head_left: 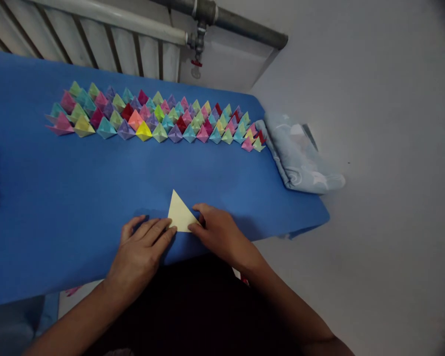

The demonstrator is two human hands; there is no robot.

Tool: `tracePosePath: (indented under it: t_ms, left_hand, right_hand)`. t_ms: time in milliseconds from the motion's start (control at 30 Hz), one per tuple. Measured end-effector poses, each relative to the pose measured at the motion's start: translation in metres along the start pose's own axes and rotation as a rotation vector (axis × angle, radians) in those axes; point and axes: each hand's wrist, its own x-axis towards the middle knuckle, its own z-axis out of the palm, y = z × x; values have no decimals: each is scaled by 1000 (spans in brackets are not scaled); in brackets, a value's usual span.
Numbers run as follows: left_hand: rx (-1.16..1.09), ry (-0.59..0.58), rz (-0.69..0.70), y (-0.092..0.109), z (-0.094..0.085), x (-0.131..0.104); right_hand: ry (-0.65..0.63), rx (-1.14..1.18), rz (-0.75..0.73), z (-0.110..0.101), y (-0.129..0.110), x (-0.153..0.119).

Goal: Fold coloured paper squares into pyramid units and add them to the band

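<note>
**Pale yellow paper triangle (179, 216) steadied between two bare hands**

The triangle lay flat near the close edge of the smooth blue tabletop (107, 178), apparently so both hands could brace it against a firm surface. Small, pointed, multicoloured folded-paper pieces (159, 114) stood in tight rows farther back, presumably kept beyond the hands' reach of movement. The left hand (139, 249) was open, fingers extended, its fingertips resting on the triangle's left side. The right hand (219, 233) was partly curled, thumb on the right corner; whether it pinched the paper could not be told.
</note>
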Motion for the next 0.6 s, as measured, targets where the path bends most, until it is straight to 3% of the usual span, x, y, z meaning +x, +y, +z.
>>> tracePosePath:
  t_ms: [167,267,333,400,500,600]
  left_hand:
    - [-134,42,-73,-2,5,-3]
    - [-387,102,-323,-9,1,10]
    - [-632,116,-597,-15,-5,28]
    - [-907,49,-814,-22,-12,51]
    - [-1200,-87,-928,-31,-19,89]
    - [-1342,-58,-951,-38,-19,122]
  right_hand:
    - [-78,235,71,1,3,5]
    - [-53,501,130,2,4,7]
    - [1,692,144,0,4,10]
    - [61,816,131,-4,3,15]
    - [151,897,81,-14,4,28]
    - [240,918,46,-28,6,45]
